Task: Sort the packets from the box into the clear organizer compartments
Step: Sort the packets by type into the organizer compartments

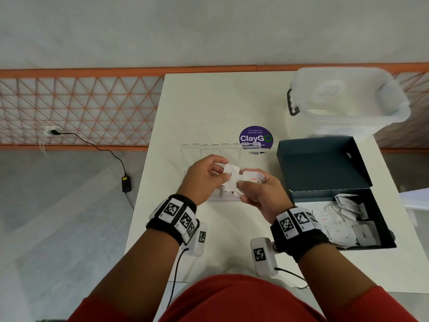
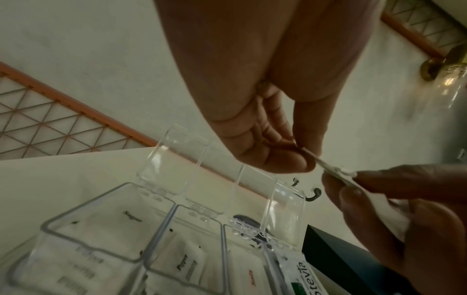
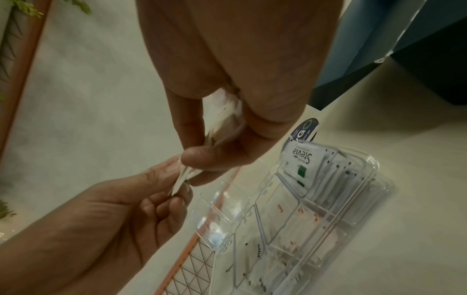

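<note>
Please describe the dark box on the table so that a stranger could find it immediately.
On the white table, look to the right of the person's hands, beside the clear organizer. The dark teal box sits there with its lid folded back. Unlike the translucent bin behind it, it is opaque and holds loose white packets.

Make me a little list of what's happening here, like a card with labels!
left hand: left hand pinches a white packet above the organizer
right hand: right hand holds a small stack of packets and touches the same white packet
organizer: clear organizer on the white table, lids up, packets already in its compartments
readable labels: Sugar, Pepper, Stevia packet
box: dark box open on the person's right, more loose packets inside
behind box: clear plastic tub
</note>
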The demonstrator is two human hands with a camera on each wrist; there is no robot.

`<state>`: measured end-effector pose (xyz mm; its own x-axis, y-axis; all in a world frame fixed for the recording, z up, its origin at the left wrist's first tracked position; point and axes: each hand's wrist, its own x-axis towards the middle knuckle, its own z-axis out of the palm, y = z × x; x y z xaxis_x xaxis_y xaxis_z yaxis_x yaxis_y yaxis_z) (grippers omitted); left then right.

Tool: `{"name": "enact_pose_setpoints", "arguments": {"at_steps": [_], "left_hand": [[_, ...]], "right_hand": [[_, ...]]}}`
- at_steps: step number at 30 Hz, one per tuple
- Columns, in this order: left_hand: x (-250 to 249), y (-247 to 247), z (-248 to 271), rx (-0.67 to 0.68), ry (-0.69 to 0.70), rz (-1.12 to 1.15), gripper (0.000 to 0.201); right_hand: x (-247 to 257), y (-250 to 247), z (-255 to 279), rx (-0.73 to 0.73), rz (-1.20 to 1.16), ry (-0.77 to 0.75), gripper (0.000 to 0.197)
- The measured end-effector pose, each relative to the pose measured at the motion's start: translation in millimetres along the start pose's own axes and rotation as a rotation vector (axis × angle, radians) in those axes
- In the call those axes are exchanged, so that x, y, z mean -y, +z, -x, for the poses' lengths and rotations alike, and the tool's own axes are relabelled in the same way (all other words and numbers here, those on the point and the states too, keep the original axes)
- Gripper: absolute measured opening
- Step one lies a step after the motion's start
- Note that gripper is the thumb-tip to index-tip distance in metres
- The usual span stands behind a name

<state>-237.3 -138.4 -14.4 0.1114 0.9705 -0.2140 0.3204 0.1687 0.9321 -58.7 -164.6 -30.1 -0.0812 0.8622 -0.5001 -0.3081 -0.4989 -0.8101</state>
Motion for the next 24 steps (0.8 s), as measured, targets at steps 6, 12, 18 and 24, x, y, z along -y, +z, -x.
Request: {"name": "enact_pose_setpoints", "arguments": {"at_steps": [6, 12, 18, 24], "left_hand": [[7.1, -8.8, -1.7, -0.052, 0.003, 0.012, 0.02], [18.6, -14.7, -2.6, -0.198, -0.017, 0.031, 0.019], [34.4, -21.1, -3.1, -0.228, -0.077, -0.133, 0.018], [54.4, -17.4, -13.0, -0.185, -0.14, -0.382, 0.022]], "right_hand": [[2.6, 0.7, -0.5, 0.009, 0.003, -0.001, 0.025], [1.2, 1.7, -0.4, -0.016, -0.002, -0.002, 0.025], [-2.3, -2.1, 1.4, -0.025, -0.018, 0.008, 0.026], [-7.4, -1.9, 0.0, -0.039, -0.019, 0.027, 0.027]]}}
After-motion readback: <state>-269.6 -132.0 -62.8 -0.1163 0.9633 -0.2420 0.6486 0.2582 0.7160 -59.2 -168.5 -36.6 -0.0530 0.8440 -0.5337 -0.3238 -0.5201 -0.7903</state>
